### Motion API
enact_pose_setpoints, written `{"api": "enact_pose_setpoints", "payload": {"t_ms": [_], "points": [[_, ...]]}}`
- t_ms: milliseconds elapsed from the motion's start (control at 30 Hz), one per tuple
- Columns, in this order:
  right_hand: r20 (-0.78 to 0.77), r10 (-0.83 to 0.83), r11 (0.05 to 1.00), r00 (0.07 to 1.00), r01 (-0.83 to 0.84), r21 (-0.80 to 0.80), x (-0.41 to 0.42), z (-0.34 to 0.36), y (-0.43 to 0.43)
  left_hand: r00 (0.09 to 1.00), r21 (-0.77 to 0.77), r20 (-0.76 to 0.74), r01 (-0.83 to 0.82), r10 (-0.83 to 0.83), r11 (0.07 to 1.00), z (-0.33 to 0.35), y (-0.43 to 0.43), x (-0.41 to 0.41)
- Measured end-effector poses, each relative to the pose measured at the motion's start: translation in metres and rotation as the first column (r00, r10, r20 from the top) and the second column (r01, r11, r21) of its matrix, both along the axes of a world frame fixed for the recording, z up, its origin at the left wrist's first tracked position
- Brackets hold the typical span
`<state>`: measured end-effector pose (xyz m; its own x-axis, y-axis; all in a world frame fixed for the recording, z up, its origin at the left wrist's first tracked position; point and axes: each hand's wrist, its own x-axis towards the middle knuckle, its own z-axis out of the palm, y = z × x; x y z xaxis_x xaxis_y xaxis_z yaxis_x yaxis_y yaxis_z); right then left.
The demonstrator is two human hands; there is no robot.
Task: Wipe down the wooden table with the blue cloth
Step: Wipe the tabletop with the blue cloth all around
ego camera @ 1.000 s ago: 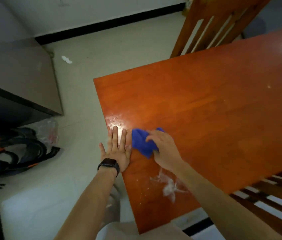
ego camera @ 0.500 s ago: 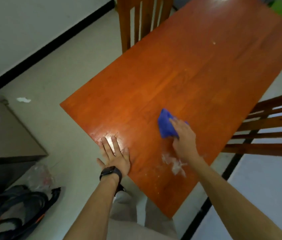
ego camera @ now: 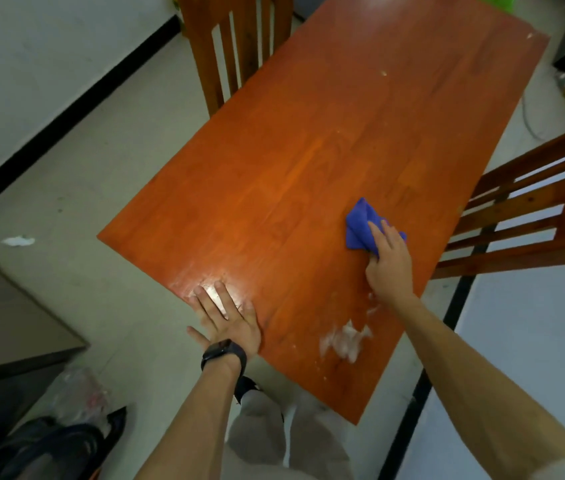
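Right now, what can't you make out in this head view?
All head view.
Blue cloth: part lies under the right hand; grip or flat press unclear.
White patch near the right forearm: blurred, unidentifiable.
Pale speck far up the wooden table: too small.
Table's far left corner: cut by top edge.
Tabletop at the left hand: glare.

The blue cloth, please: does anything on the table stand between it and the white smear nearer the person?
Nothing visible does: only bare table lies between the blue cloth and the white smear.
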<state>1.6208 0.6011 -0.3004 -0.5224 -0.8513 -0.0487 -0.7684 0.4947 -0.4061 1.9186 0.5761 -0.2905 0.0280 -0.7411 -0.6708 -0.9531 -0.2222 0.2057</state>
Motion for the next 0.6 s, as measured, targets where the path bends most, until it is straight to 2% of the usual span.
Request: {"api": "enact_pose_setpoints", "payload": {"t_ms": [133, 233, 267, 333, 400, 500, 533, 600], "points": [[0.143, 0.140, 0.990, 0.980, -0.143, 0.006, 0.075, 0.000, 0.089, 1.000, -0.004, 0.002, 0.000, 0.000, 1.000, -0.003, 0.001, 0.002], [0.335, 0.241, 0.965, 0.911, -0.261, 0.016, 0.096, 0.018, 0.129, 1.000, 0.008, -0.005, -0.010, 0.010, 1.000, -0.001, 0.001, 0.000], [0.414, 0.196, 0.977, 0.889, -0.214, -0.003, 0.089, 0.029, 0.123, 1.000, 0.011, -0.004, -0.007, 0.008, 1.000, -0.001, -0.001, 0.000], [0.474, 0.086, 0.996, 0.876, -0.068, -0.055, 0.057, 0.045, 0.095, 1.000, 0.012, -0.009, -0.010, 0.010, 1.000, -0.001, -0.002, 0.001], [0.386, 0.007, 0.994, 0.923, 0.036, -0.106, 0.011, 0.048, 0.062, 1.000, -0.004, -0.007, -0.002, 0.002, 1.000, -0.001, 0.000, 0.002], [0.174, -0.092, 0.996, 0.980, 0.087, 0.036, -0.045, 0.028, 0.030, 1.000, -0.025, -0.008, 0.003, -0.003, 1.000, -0.004, 0.002, 0.001], [0.149, -0.129, 0.990, 0.980, 0.118, 0.080, -0.045, 0.019, 0.031, 1.000, -0.035, 0.001, 0.003, -0.003, 0.999, -0.005, 0.002, 0.000], [0.125, -0.166, 0.985, 0.978, 0.160, 0.060, -0.013, 0.006, 0.053, 1.000, -0.046, 0.016, 0.001, -0.001, 0.999, -0.006, 0.002, 0.001]]}}
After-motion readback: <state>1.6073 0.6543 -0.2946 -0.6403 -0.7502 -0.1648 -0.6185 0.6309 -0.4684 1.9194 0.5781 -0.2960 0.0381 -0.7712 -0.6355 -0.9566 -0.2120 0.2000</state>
